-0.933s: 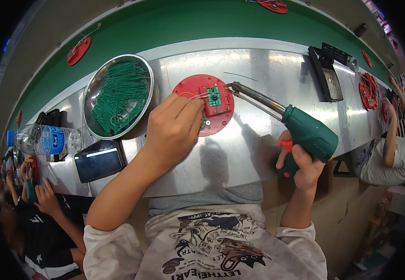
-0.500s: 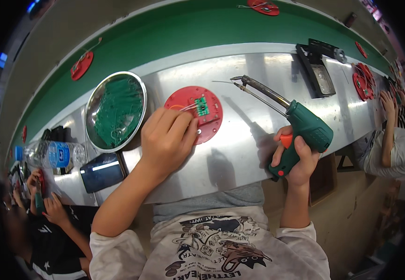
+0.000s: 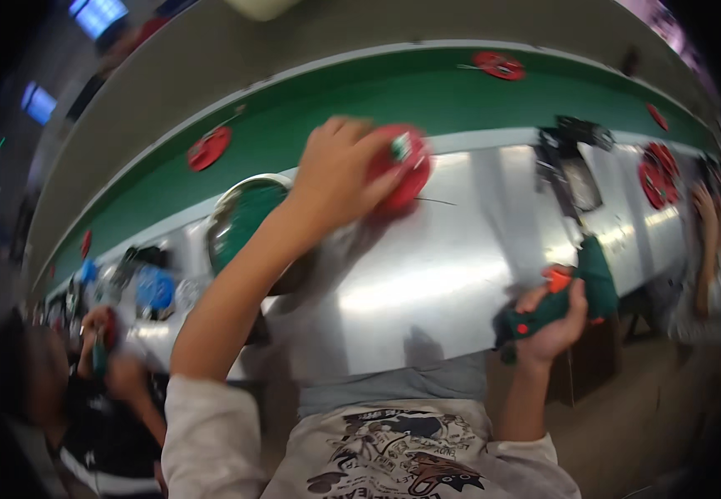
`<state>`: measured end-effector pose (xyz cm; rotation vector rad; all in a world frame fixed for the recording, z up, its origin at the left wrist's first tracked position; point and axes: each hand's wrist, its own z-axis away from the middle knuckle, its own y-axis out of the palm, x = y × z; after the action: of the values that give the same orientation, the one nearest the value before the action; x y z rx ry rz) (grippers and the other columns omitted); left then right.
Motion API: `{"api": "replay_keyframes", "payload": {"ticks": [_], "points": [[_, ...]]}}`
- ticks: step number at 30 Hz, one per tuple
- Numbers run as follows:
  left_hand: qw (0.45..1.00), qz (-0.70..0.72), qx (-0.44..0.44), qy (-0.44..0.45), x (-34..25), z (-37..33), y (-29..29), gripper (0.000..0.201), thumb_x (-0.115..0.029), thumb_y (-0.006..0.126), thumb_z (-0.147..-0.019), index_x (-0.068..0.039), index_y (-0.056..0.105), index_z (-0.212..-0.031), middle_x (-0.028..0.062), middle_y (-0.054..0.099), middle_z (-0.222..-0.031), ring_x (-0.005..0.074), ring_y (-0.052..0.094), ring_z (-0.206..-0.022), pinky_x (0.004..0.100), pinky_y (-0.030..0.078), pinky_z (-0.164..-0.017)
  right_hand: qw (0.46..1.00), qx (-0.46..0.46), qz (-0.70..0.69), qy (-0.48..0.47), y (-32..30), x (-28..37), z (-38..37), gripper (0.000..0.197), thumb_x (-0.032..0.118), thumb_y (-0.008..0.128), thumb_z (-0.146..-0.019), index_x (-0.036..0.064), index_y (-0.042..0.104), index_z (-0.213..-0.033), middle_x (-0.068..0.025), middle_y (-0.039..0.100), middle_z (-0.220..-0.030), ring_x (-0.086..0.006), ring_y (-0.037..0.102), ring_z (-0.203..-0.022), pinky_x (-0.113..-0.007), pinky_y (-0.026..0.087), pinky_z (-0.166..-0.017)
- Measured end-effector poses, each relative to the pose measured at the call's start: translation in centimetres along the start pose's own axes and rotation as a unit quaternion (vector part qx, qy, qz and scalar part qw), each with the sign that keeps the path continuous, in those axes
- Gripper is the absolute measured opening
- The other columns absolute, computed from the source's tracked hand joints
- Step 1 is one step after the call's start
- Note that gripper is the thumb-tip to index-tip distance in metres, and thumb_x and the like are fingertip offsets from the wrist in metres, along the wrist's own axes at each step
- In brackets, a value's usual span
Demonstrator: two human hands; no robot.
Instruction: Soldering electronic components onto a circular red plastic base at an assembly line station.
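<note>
A red disc [image 3: 414,170] sits at the right side of the left hand [image 3: 335,170], gripped at its near-left edge by the fingers, its small green board [image 3: 400,148] facing up. Being round, it offers no long axis; it overlaps the far edge of the desk [image 3: 435,283], and blur hides whether it touches the metal. The left hand is by far the nearer of the two.

Well to the right and closer to the body, the right hand [image 3: 556,328] wraps the handle of a green iron [image 3: 597,279]. The iron's barrel points away from that hand toward a black stand [image 3: 551,166]; whether the tip touches it cannot be told.

Just beyond the left hand runs a green belt [image 3: 294,133], carrying one disc [image 3: 211,150] to its left and another [image 3: 499,65] to its far right. A steel bowl [image 3: 219,220] of green wires [image 3: 248,220] lies partly behind the left forearm. A loose wire [image 3: 437,201] rests just on the near side of the held disc. Between disc and belt nothing visible stands in the way; more discs [image 3: 658,176] lie beyond the right hand.
</note>
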<state>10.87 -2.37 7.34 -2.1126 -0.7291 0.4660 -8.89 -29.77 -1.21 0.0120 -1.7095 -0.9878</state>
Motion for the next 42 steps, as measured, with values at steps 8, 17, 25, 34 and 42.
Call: {"api": "replay_keyframes", "payload": {"ticks": [8,17,25,34,42], "points": [[0.919,-0.257,0.133,-0.268,14.4,-2.8,-0.1,0.049,-0.037,0.068,-0.087,-0.008,0.066,-0.127,0.0202,0.068,-0.123,0.0405,0.064,-0.116,0.0537,0.052,-0.097,0.998,0.015,0.053,-0.041,1.4,0.7,-0.2,0.036,0.032,0.037,-0.108,0.0003,0.055,-0.107,-0.0122,0.059,-0.096,-0.0115,0.050,-0.049,-0.026,0.044,-0.045],[0.826,-0.226,0.163,-0.490,32.6,10.3,-3.1,0.049,-0.031,0.057,-0.092,-0.018,0.057,-0.139,0.0237,0.051,-0.144,0.0468,0.052,-0.129,0.0571,0.041,-0.108,0.998,0.007,0.061,-0.018,1.9,0.8,-0.5,0.034,0.032,0.041,-0.106,0.0012,0.056,-0.104,-0.0117,0.060,-0.093,-0.0124,0.051,-0.046,-0.027,0.043,-0.043],[0.964,0.010,0.118,-0.238,22.5,3.7,-3.2,0.024,-0.007,0.073,-0.083,-0.010,0.075,-0.107,0.0238,0.055,-0.140,0.0412,0.058,-0.123,0.0445,0.050,-0.103,0.997,-0.019,0.077,-0.017,2.1,0.9,-0.1,0.035,0.033,0.043,-0.105,0.0021,0.057,-0.102,-0.0098,0.060,-0.088,-0.0132,0.050,-0.046,-0.028,0.043,-0.044],[0.954,0.160,0.225,0.120,-0.4,2.7,-3.5,0.032,0.008,0.075,-0.063,-0.008,0.077,-0.090,0.0220,0.052,-0.147,0.0397,0.048,-0.137,0.0468,0.046,-0.108,0.997,-0.012,0.071,-0.032,2.6,0.7,-0.3,0.037,0.033,0.042,-0.105,-0.0001,0.057,-0.102,-0.0119,0.061,-0.087,-0.0142,0.052,-0.048,-0.030,0.045,-0.045],[0.919,0.235,0.304,0.092,-0.6,6.3,-2.3,0.033,0.012,0.065,-0.064,-0.005,0.078,-0.088,0.0115,0.068,-0.132,0.0374,0.058,-0.128,0.0444,0.052,-0.102,0.999,0.013,0.048,-0.022,1.0,0.7,-0.4,0.039,0.035,0.040,-0.107,0.0000,0.058,-0.105,-0.0120,0.061,-0.096,-0.0120,0.049,-0.049,-0.027,0.044,-0.047]]}}
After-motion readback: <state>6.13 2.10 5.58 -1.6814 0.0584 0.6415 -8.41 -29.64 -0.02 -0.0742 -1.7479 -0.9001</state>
